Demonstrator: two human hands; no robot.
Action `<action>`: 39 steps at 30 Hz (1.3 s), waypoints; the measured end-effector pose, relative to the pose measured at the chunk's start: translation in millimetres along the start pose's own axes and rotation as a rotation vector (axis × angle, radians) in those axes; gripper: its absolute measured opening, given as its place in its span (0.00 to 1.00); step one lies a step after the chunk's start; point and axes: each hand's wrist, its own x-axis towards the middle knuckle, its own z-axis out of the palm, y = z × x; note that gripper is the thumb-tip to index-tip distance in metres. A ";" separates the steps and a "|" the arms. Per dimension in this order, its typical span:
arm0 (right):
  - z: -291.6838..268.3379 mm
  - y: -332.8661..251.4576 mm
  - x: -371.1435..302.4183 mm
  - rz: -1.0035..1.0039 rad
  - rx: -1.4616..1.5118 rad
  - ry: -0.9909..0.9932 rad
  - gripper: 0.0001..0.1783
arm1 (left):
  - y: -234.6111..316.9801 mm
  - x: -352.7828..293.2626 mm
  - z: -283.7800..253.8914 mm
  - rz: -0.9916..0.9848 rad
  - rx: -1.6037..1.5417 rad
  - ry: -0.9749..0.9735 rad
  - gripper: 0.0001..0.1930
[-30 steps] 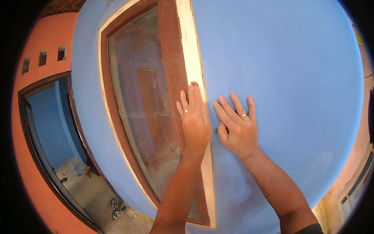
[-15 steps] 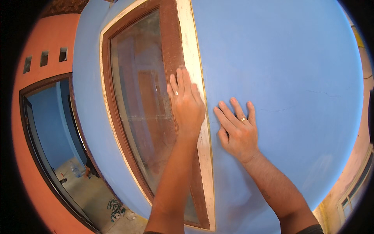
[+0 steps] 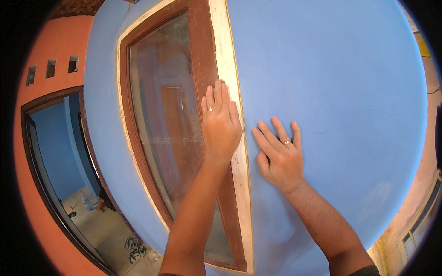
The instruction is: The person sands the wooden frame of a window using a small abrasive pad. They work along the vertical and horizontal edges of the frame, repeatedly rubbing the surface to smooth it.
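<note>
My left hand (image 3: 221, 129) lies with its fingers stretched out over the right side of a brown wooden window sash (image 3: 205, 50), partly over the pale outer frame (image 3: 226, 60). Its palm side is hidden, so whether anything lies beneath it does not show. A ring is on one of its fingers. My right hand (image 3: 283, 158), also ringed, rests on the blue wall (image 3: 331, 69) to the right of the window, with fingers spread. The window's glass pane (image 3: 159, 69) shows reflections and scratch-like marks.
At the left, an orange wall (image 3: 50, 41) holds an open doorway with a dark door frame (image 3: 50, 202). Inside, a clear plastic bottle (image 3: 87, 201) stands on the floor. A crumpled green-and-white cloth (image 3: 135, 248) lies by the threshold. Another window (image 3: 421, 221) shows at the lower right.
My left hand has turned slightly on the sash, its fingertips tilting right while the forearm shifts left. My right hand stays in place on the wall.
</note>
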 end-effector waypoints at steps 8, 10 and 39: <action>1.1 -2.0 0.8 -0.008 0.001 0.012 0.28 | -21.2 80.6 9.1 0.110 0.104 0.096 0.24; 1.8 -2.7 0.9 -0.005 0.000 0.019 0.28 | -17.4 70.5 7.8 0.044 -0.001 0.097 0.24; -3.9 -2.4 -5.7 -0.006 0.007 0.037 0.27 | 36.7 -57.6 -6.9 -0.126 -0.070 -0.044 0.29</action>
